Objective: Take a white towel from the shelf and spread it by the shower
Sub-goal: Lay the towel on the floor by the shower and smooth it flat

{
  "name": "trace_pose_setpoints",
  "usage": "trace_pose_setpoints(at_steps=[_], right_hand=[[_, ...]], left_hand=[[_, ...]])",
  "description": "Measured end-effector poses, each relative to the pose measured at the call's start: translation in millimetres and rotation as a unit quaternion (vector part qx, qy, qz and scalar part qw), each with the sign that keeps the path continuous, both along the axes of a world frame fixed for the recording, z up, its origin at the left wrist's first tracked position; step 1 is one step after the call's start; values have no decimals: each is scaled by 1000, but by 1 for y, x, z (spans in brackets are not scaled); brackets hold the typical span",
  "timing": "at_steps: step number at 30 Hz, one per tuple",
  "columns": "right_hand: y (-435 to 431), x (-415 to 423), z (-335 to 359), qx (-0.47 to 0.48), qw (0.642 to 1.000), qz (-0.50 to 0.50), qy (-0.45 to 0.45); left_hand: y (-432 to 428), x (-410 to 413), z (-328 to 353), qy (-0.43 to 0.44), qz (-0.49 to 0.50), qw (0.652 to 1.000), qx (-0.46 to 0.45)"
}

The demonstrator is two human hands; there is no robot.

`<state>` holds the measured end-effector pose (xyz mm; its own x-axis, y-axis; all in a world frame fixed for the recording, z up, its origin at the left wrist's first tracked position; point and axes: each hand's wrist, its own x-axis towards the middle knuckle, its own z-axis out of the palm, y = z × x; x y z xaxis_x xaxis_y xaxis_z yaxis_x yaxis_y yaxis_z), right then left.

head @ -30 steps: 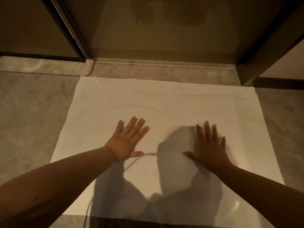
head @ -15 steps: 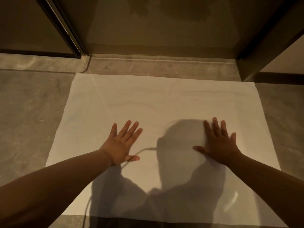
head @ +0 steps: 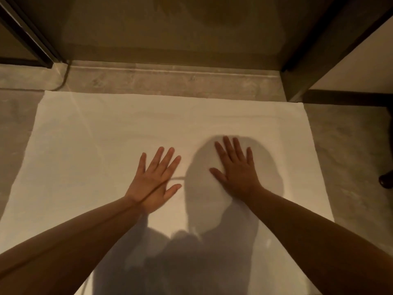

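A white towel [head: 89, 145] lies flat and spread out on the grey floor, its far edge along the stone threshold of the shower [head: 170, 79]. My left hand [head: 154, 179] rests palm down on the middle of the towel with fingers spread. My right hand [head: 236, 167] lies palm down just to its right, also with fingers apart, inside my head's shadow. Neither hand grips the cloth.
A glass shower door [head: 170, 28] with dark frames stands behind the threshold. A wall corner [head: 297, 90] juts out at the towel's far right corner. Grey stone floor [head: 350, 156] flanks the towel, and a small dark object [head: 386, 180] sits at the right edge.
Both hands have slid over the towel: the right hand moved out to the right, then back toward the middle and further from me. The view has come closer to the towel.
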<state>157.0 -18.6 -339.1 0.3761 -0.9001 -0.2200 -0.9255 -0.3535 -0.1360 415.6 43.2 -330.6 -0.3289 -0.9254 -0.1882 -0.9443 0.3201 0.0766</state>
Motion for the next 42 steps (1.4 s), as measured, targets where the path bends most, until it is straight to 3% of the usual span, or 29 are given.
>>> trace_pose_setpoints(at_steps=[5, 9, 12, 14, 16, 20, 25, 30, 33, 35, 37, 42], right_hand=[[-29, -55, 2, -7, 995, -100, -1], [-38, -42, 7, -8, 984, -177, -17], [-36, 4, 7, -18, 996, -67, -61], [-36, 34, 1, -9, 998, 44, -41], [-48, 43, -1, -3, 997, 74, -18], [-83, 0, 2, -25, 997, -70, -1], [-108, -75, 8, 22, 976, -217, 5], [-108, -82, 13, 16, 970, -242, -14], [-84, -49, 15, -47, 984, -158, -66], [-67, -30, 9, -36, 996, -70, -42], [-64, -33, 5, -22, 998, -49, -16], [-90, -100, 10, -4, 976, -218, -8]], left_hand=[[0, 2, -10, 4, -2, 1000, -10], [0, 4, -11, 3, -3, 1000, -8], [0, 3, -11, 0, -2, 1000, -8], [0, 4, -11, -1, -2, 1000, -9], [-1, 4, -11, -2, -2, 1000, -9], [0, 4, -10, 5, 0, 1000, -6], [-1, 4, -10, 24, 2, 1000, -11], [-2, 4, -10, 24, 2, 1000, -7], [-2, 4, -9, 21, -3, 1000, -8], [-2, 4, -9, 16, -8, 1000, -9], [-2, 4, -9, 10, -14, 1000, -8], [-2, 4, -10, -9, -16, 1000, -9]])
